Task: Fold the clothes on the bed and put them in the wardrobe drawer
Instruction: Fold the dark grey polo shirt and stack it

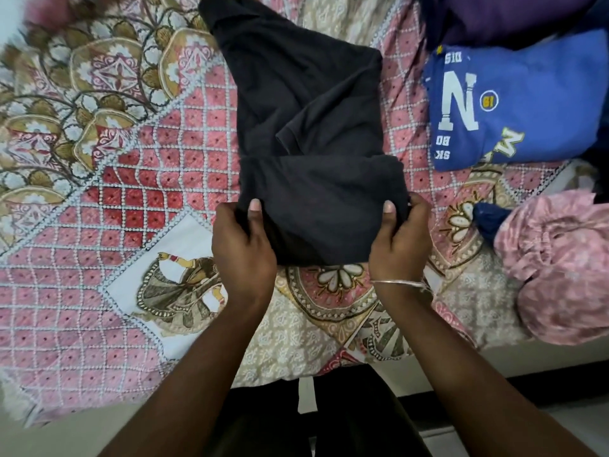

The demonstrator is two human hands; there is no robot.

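Far left is just the bed (99,199) with its pink and gold patterned bedspread, nothing lying on that side; then you hit the left hand (242,252), thumb on top and fingers tucked under the near-left corner of the black garment (309,133), so that grip is closed right on the cloth; the garment itself sits middle of the bed, running away from the person, with its near end already doubled over into a neat band and the far part looking loose and a bit rumpled; my guess is both corners are held so the fold goes over evenly instead of skewing; next the right hand (400,242) mirrors it, thumb over and fingers under the near-right corner, also clamped on the fabric, thin bracelet (400,283) on that wrist; further right there's a blue shirt (514,103) with big white lettering, lying flat and apart from the black one, probably parked there as done or waiting, can't tell which; above it something dark purple (514,18) at the edge; near-right corner has a pink bundle (560,265), scrunched up, clearly not folded yet; no wardrobe drawer in view, so I'd say folding is midway and the putting-away part hasn't started.
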